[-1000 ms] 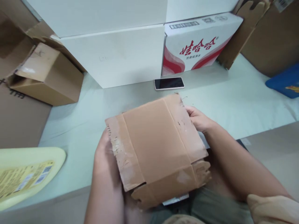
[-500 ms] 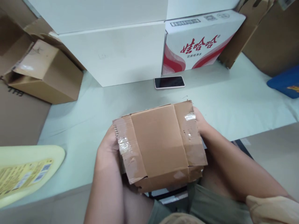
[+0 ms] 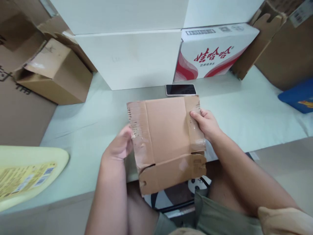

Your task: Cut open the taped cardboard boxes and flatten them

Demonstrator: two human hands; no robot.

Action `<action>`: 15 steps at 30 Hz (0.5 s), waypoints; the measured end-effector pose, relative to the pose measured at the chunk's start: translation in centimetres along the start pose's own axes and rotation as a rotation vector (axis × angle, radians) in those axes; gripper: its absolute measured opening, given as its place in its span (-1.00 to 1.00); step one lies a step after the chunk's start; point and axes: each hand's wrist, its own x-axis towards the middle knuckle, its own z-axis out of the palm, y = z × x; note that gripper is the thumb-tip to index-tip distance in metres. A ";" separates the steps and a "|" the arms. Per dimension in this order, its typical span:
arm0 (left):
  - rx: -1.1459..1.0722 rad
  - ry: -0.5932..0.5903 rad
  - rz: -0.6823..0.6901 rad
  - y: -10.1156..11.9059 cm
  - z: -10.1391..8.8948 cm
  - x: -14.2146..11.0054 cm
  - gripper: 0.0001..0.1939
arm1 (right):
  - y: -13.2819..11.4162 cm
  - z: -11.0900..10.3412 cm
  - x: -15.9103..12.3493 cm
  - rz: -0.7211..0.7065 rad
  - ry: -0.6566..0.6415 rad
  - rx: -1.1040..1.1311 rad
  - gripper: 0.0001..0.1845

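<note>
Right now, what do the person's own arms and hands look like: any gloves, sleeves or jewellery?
Both arms are bare to the frame edge, with no sleeves showing. The left hand and right hand wear no gloves; no rings, watch or markings are visible.

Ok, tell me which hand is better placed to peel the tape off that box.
Probably the right hand: its fingers already lie on the taped strip of the cardboard box. The left hand only steadies the other edge.

five cardboard boxes [image 3: 168,137], one phone [image 3: 181,89]
</note>
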 end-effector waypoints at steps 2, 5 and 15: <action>0.026 -0.007 -0.018 0.0 -0.2 -0.3 -0.33 | -0.6 -0.7 0.1 -0.042 0.008 -0.011 -0.33; -0.117 0.132 0.249 0.5 -0.5 -0.1 -0.46 | -2.3 -2.9 0.1 -0.190 0.008 0.043 -0.35; -0.439 0.318 0.392 0.1 0.5 2.2 -0.79 | -0.5 1.2 -3.5 -0.217 -0.085 -0.170 -0.26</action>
